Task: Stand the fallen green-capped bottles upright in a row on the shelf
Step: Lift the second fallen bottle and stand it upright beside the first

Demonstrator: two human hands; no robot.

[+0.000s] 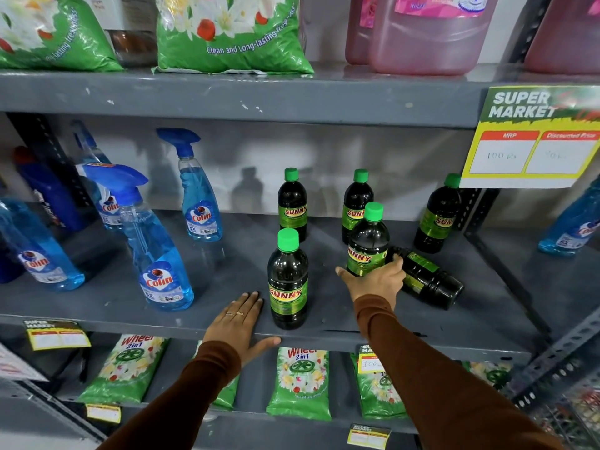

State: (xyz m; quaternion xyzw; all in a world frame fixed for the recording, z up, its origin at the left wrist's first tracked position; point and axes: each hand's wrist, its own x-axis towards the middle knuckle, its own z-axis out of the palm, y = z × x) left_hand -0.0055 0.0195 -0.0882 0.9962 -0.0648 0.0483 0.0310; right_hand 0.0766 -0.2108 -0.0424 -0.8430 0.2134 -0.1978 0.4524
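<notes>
Grey painted metal shelf (227,271), scuffed, middle tier. Six dark plastic bottles with green screw caps and green-yellow labels counted: five upright, one fallen.
Upright: front bottle (288,280) near the shelf edge; back-left bottle (292,204); back-middle bottle (356,206), partly hidden by the gripped bottle (368,241); far-right bottle (437,216) under the hanging paper price card (529,138).
Fallen bottle (425,277) lay on its side just right of the gripped one, base toward the shelf front, neck end hidden behind the right hand (376,280).
Right hand wrapped around the gripped bottle's lower body, thumb splayed left, fingers closed on the label.
Left hand (238,323) flat on the shelf's front edge, fingers together and straight, thumb out over the lip, just beside the front bottle; not holding anything. Rings on one finger. Brown sleeves on both arms.
Left side: clear blue-liquid trigger spray bottles (159,254), at least four. Green glossy detergent bags (298,381) below; pink translucent jugs (428,40) above.
</notes>
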